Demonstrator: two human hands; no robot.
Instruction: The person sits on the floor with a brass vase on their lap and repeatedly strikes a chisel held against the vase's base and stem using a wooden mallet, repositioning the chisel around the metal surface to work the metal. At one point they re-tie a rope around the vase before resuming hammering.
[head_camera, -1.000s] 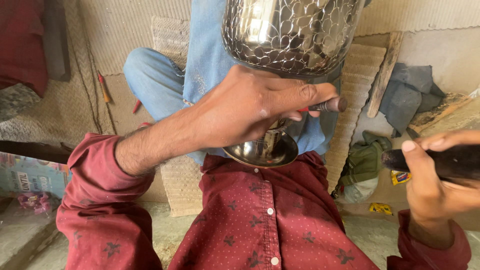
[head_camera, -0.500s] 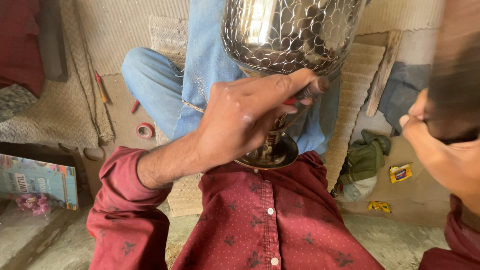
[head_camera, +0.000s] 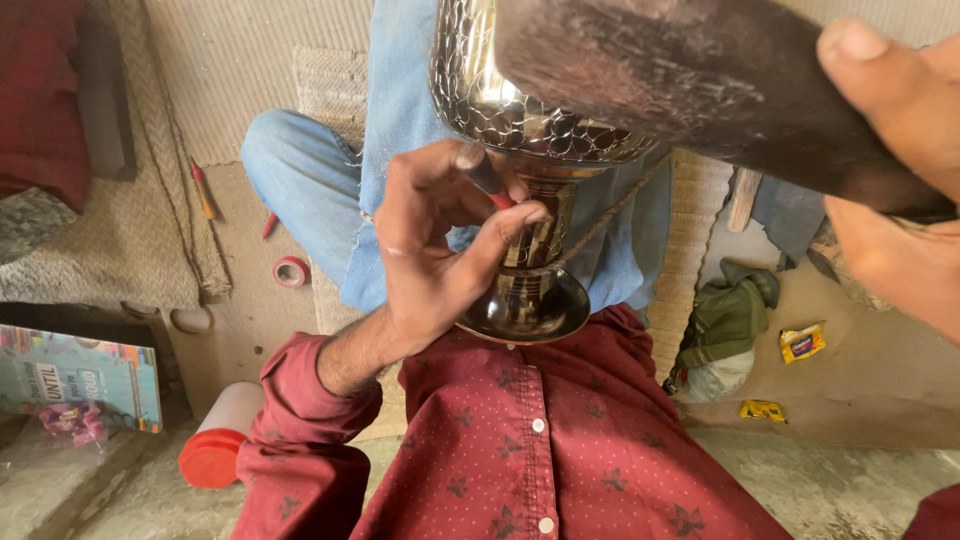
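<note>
Hammered metal goblet (head_camera: 530, 130) lies tilted over the person's lap, its round foot just below the left hand's fingertips. Dark hammer handle (head_camera: 700, 90) crosses above it, gripped by the right hand (head_camera: 890, 170) with thumb over it. Left hand (head_camera: 430, 250) pinches a thin red-tipped tool (head_camera: 487, 180) against the goblet's stem.

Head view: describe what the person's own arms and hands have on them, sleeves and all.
Left hand and right hand are bare: no gloves, rings or watch visible. The left forearm is uncovered, its sleeve pushed up toward the elbow: dark red cloth with fine pale dots and small darker star-like motifs. The right arm is out of frame.
</note>
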